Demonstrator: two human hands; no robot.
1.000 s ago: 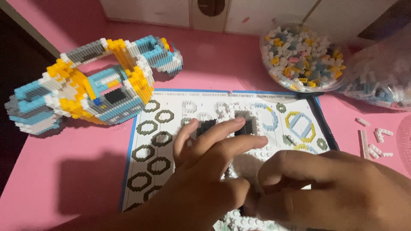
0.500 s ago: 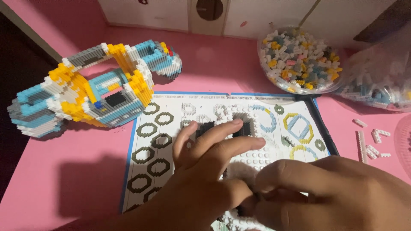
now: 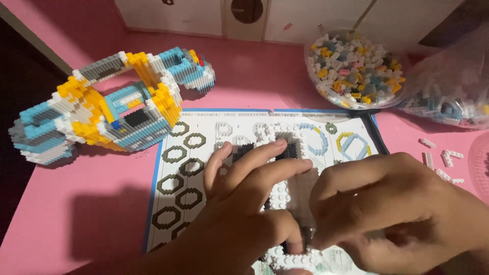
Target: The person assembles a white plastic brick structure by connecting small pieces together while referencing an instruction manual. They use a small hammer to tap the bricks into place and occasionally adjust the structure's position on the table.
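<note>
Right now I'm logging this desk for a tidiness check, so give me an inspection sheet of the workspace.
Surface: pink table, partly shadowed.
Job's things: white brick plate with a dark middle, lying on the instruction sheet; both hands press on it.
Clutter: blue, yellow and white model at left; bowl of mixed bricks; bag of bricks; loose white bricks at right.
Hands: left hand fingers flat across the plate; right hand curled at its edge; whether it pinches a piece cannot be told.
Cables: nothing seen.
Surroundings: white cabinet fronts behind the table.
</note>
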